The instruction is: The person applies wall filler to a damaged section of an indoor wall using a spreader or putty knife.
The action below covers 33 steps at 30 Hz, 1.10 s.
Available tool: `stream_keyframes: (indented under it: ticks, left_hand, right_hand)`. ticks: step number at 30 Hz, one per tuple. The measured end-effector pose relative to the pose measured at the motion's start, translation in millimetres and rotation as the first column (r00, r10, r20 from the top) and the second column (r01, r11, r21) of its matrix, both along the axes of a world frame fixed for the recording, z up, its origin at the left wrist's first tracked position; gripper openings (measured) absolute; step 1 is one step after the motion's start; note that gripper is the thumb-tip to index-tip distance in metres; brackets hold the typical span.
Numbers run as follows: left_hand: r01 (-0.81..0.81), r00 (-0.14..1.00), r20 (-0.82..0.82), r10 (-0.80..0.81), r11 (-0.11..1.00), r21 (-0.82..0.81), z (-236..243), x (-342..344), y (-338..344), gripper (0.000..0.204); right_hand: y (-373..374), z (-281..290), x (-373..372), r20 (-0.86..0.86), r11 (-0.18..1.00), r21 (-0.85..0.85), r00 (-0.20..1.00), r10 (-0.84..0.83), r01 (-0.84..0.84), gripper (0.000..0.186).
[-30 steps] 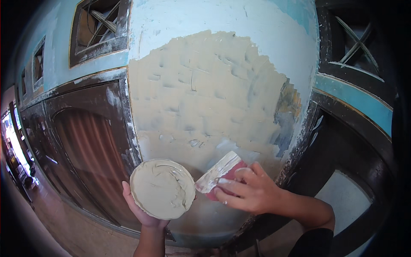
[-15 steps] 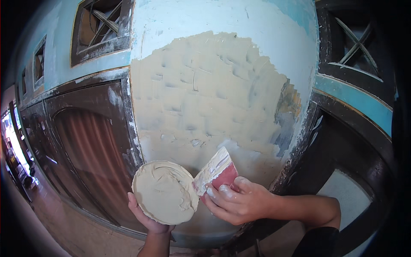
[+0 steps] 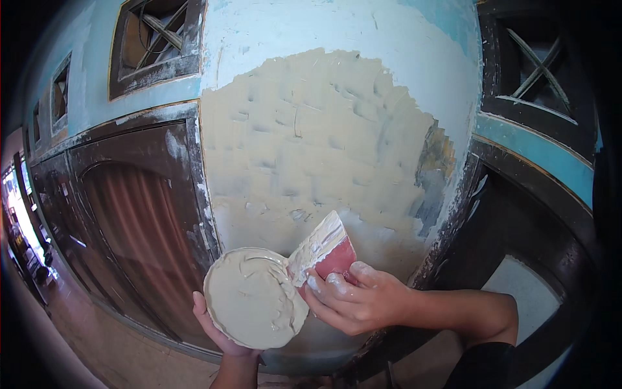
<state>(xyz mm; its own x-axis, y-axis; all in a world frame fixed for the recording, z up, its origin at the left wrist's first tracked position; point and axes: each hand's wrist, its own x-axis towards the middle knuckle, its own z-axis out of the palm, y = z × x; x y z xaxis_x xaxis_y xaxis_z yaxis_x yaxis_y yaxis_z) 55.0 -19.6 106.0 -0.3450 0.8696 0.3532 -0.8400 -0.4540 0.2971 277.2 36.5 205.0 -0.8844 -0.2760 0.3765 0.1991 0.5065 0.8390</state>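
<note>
From below, my left hand (image 3: 223, 330) grips a round container of putty (image 3: 249, 301), its thumb along the left rim. The beige putty fills the container and shows ridges and scrape marks. In my right hand (image 3: 353, 295) is a red putty scraper (image 3: 335, 258), pinched between thumb and fingers. Putty coats the scraper's upper edge, and white smears mark my fingertips. The scraper's lower left corner is at the container's right rim; whether they touch I cannot tell. Ahead stands the wall with a broad beige putty patch (image 3: 311, 142).
Pale blue painted wall (image 3: 259, 32) borders the patch, with a bare grey strip (image 3: 431, 188) at its right. A dark wooden door (image 3: 123, 227) with a reddish curtain is on the left. Another dark door frame (image 3: 518, 214) stands close by my right arm. Tiled floor (image 3: 97, 337) lies lower left.
The container in my left hand has dropped slightly and shifted a little right. The scraper has moved slightly up and left, and both hands keep their holds.
</note>
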Motion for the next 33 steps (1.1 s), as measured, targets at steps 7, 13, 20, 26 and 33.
stream_keyframes:
  ticks: [7, 13, 20, 26, 33]
  left_hand:
    - [0.087, 0.996, 0.024, -0.09, 0.99, 0.112, -10, -4, -4, 0.08]
    - [0.091, 0.996, 0.007, -0.093, 0.989, 0.112, -24, -2, -4, 0.081]
    - [0.105, 0.984, -0.13, -0.118, 0.99, -0.097, -49, 6, 11, 0.091]
    - [0.362, 0.918, -0.167, -0.359, 0.932, -0.012, -50, -24, 10, 0.098]
    - [0.368, 0.92, -0.153, -0.362, 0.93, 0.01, -40, -24, 26, 0.101]
  right_hand:
    - [-2, 9, 0, -0.007, 0.997, 0.078, 1.0, -0.024, 0.024, 0.025]
    - [-4, 6, -4, -0.078, 1.0, 0.012, 0.997, 0.003, -0.002, 0.025]
    - [9, 10, 5, -0.215, 0.998, -0.068, 0.976, -0.013, -0.002, 0.028]
    - [50, 30, 87, -0.46, 0.941, -0.304, 0.842, -0.28, 0.147, 0.024]
    - [95, 120, 163, -0.836, 0.908, -0.416, 0.416, -0.358, -0.055, 0.032]
